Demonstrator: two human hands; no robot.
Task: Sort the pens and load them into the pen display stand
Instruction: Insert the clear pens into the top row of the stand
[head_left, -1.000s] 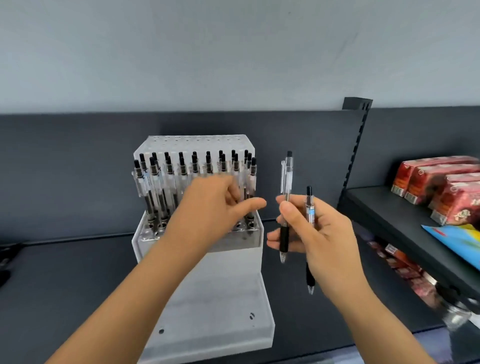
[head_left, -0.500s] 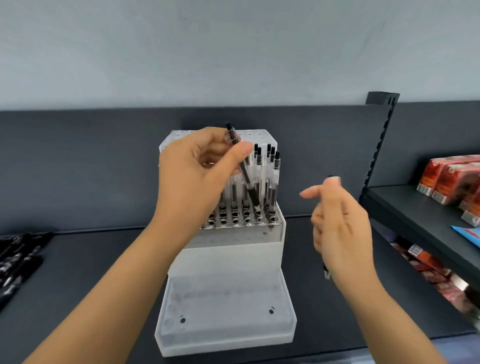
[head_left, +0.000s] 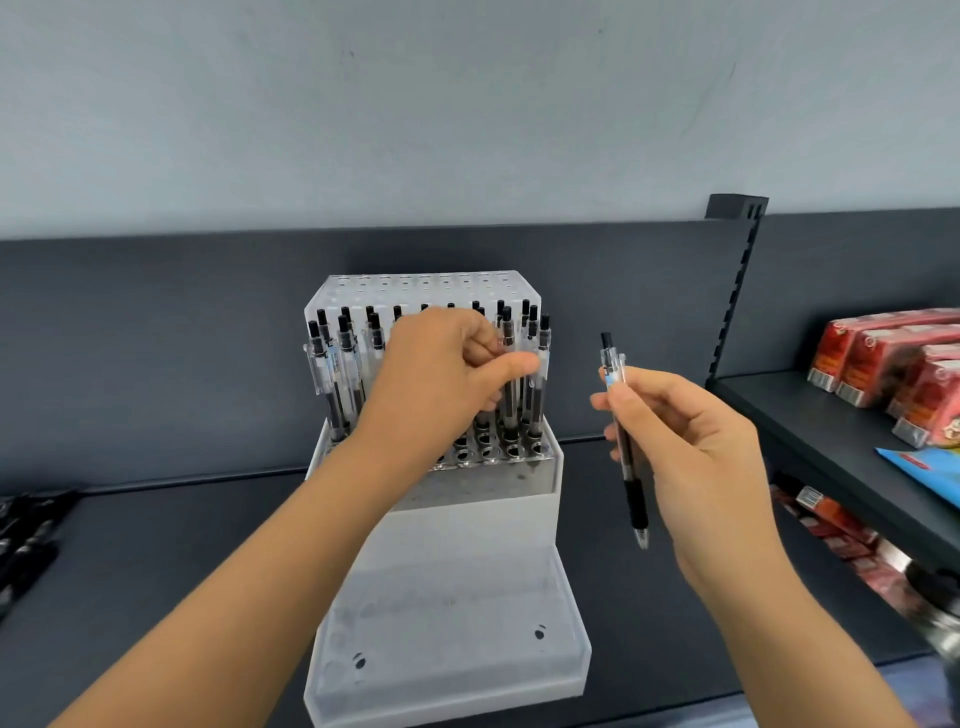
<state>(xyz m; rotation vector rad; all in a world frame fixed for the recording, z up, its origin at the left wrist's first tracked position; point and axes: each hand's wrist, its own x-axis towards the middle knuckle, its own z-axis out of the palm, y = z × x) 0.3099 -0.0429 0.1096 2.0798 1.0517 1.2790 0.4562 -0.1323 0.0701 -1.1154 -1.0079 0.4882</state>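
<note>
**Two hands at the pen stand, one pen waiting**

Two bare hands work over a frosted white pen display stand (head_left: 483, 525) on a dark shelf (head_left: 156, 561). The left hand (head_left: 441, 374) reaches into the upper tier among the upright clear-barrelled pens (head_left: 337, 374), thumb and fingers pinched together on one pen near the right end of the rows; which slot it occupies cannot be told behind the hand. Empty sockets show along the front row below it. The right hand (head_left: 691, 441), just right of the stand, clamps a single pen (head_left: 626, 447) between thumb and fingers, held nearly upright, tip down, clear of the stand. More dark pens (head_left: 26, 540) lie at the far left edge. Red packets (head_left: 893, 364) sit on the neighbouring shelf.
</note>
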